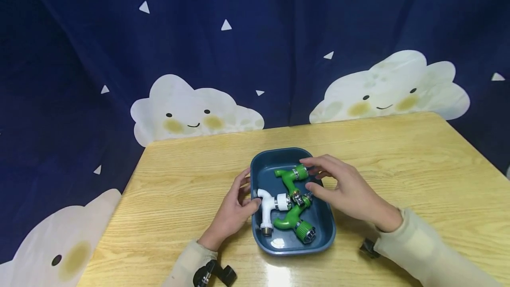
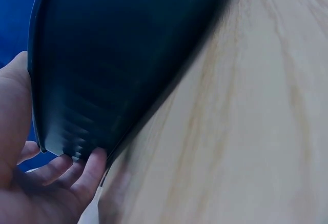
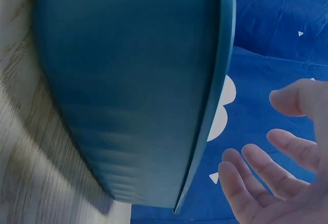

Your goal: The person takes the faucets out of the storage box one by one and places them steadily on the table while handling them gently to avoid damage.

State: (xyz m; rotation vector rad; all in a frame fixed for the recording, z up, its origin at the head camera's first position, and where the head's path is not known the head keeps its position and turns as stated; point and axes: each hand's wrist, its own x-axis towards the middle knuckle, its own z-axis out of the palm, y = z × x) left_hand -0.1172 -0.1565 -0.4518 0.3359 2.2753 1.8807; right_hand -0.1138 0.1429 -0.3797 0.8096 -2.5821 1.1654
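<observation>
A dark blue plastic basin (image 1: pixel 292 250) stands on the wooden table, holding three taps. My left hand (image 1: pixel 231 211) grips its left side, thumb over the rim and fingers against the outer wall. In the left wrist view those fingers (image 2: pixel 92 175) touch the basin's wall (image 2: pixel 118 65). Inside, a white tap (image 1: pixel 268 209) lies at the left, a green tap (image 1: pixel 290 180) farther back and another green tap (image 1: pixel 294 217) at the front. Above the right rim is my right hand (image 1: pixel 350 189), fingers apart and holding nothing, nearest the back green tap's knob.
The light wood table (image 1: pixel 191 172) extends on both sides of the basin. Behind it hangs a dark blue curtain (image 1: pixel 279 48) printed with white clouds and triangles. A black wrist camera mount (image 1: pixel 215 273) sits at the left sleeve.
</observation>
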